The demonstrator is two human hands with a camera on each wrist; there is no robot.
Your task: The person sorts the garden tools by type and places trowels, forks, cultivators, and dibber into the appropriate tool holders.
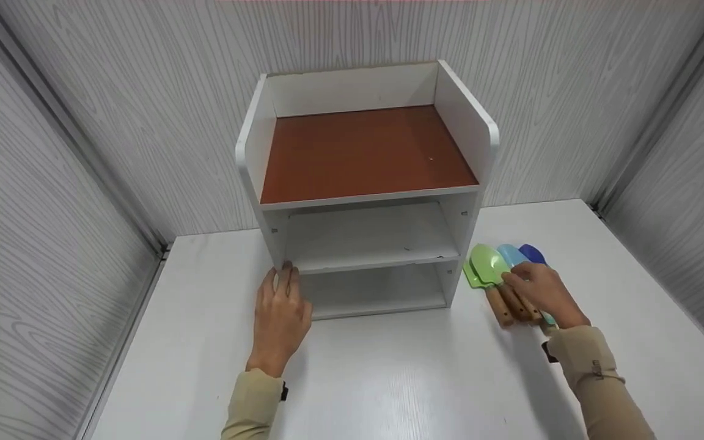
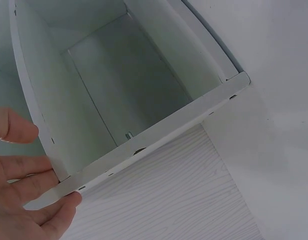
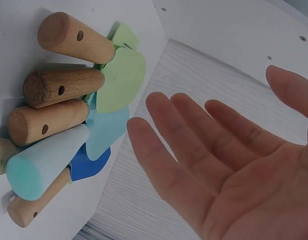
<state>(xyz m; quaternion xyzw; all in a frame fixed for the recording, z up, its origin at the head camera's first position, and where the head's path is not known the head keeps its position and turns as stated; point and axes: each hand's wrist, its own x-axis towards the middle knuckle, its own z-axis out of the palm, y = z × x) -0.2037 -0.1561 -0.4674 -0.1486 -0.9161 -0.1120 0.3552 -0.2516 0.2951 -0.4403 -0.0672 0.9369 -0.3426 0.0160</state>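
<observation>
My left hand (image 1: 282, 321) rests against the left front edge of a small white shelf unit (image 1: 373, 266). In the left wrist view its fairly straight fingers touch both sides of the side panel's edge, the thumb apart. My right hand (image 1: 547, 293) hovers over a bunch of small garden tools beside the unit; the right wrist view shows its fingers spread and holding nothing. Among them are a light green trowel (image 1: 487, 263), a light blue blade (image 3: 108, 131) and a dark blue blade (image 3: 91, 164). Most handles are wooden; one handle (image 3: 46, 162) is pale mint. Their blades overlap.
The unit has a reddish-brown top board (image 1: 370, 153) with raised sides, and two open compartments below. It stands on a white table (image 1: 388, 379). Wood-grained panels (image 1: 144, 91) enclose the back and both sides.
</observation>
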